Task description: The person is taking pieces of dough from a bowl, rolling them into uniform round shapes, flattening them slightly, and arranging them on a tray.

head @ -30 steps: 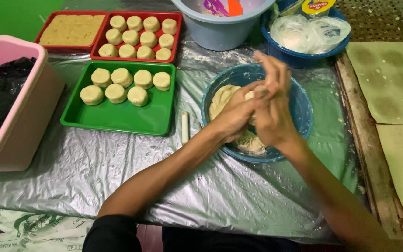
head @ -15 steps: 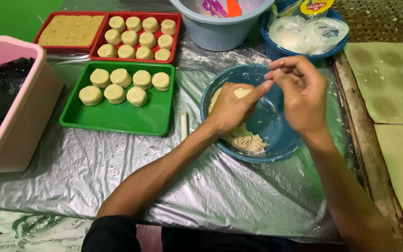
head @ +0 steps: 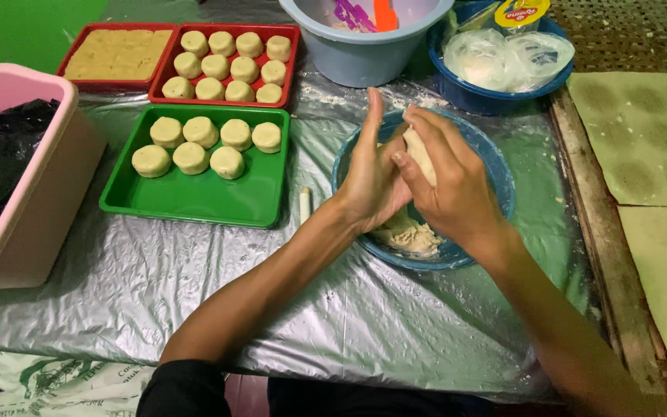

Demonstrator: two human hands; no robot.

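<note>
Your two hands are pressed together around a lump of pale dough [head: 420,153], with your left hand [head: 370,174] flat and upright against one side, fingers pointing away from you, and your right hand [head: 448,181] cupped over the other side, fingers curled round it. Only a strip of the dough shows between your palms; the rest is hidden. Both hands are closed on it, held just above the blue bowl [head: 496,166].

Below your hands, loose crumbly dough [head: 409,234] lies in the near part of that bowl, pale and rough. The bowl sits on a silver plastic sheet [head: 194,286] that covers the table and is dusted with flour around the bowl.

Just to the left of the bowl a small white stick [head: 304,205] lies on the sheet, beside the green tray [head: 202,197]. That tray holds seven round, flattened dough pieces [head: 201,132] in two rows along its far side; its near half is bare.

Beyond the green tray stands a red tray [head: 291,58] with more of the same round pieces, and left of it another red tray [head: 67,66] filled with a flat yellowish layer. At the far left is a pink tub [head: 36,193] lined with black plastic.

Past your hands a pale blue basin [head: 364,58] and a second blue bowl [head: 472,94] with clear plastic bags stand side by side. To your right, pale sheets with round dents [head: 642,135] lie on a wooden surface.
</note>
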